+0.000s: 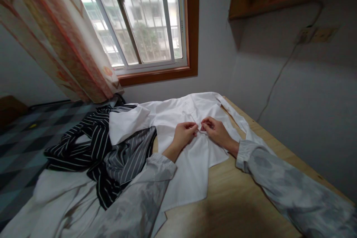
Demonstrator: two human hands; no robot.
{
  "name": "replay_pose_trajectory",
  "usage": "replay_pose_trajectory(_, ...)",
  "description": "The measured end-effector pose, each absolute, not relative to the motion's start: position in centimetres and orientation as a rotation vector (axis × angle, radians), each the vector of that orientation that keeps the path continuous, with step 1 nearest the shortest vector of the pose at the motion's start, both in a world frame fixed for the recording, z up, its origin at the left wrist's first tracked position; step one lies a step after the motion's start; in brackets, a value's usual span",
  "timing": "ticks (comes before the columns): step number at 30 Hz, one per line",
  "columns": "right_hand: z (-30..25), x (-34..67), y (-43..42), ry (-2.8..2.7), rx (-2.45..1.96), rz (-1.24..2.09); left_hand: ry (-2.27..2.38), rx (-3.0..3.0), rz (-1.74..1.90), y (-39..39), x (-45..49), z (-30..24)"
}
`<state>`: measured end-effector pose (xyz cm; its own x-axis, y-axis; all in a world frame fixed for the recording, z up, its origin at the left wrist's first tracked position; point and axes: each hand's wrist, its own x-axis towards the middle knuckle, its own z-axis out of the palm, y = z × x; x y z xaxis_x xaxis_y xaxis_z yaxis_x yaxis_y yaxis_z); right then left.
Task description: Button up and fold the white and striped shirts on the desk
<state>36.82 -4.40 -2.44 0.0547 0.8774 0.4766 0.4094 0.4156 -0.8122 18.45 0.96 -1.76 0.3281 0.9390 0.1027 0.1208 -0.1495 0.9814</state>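
Observation:
A white shirt (192, 156) lies spread on a wooden table (237, 200), collar toward the window. My left hand (184, 134) and my right hand (214, 129) meet over the shirt's front placket, at mid-chest. Both hands are closed in a pinch on the fabric edges where they join. Whatever small part sits between the fingertips is too tiny to make out. Grey patterned sleeves cover both my forearms.
A black-and-white striped garment (92, 137) and a grey striped one (131, 156) are heaped left of the shirt, over more white cloth (55, 200). A window with a patterned curtain (55, 33) is behind. A grey wall with a cable (279, 78) runs along the table's right edge.

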Motion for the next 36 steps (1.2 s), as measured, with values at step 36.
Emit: replay_pose_trajectory(36,-3.1,37.2,-3.9,-1.586,-1.181,0.506,1.163,1.970,1.103,-0.1,18.1,-1.7)
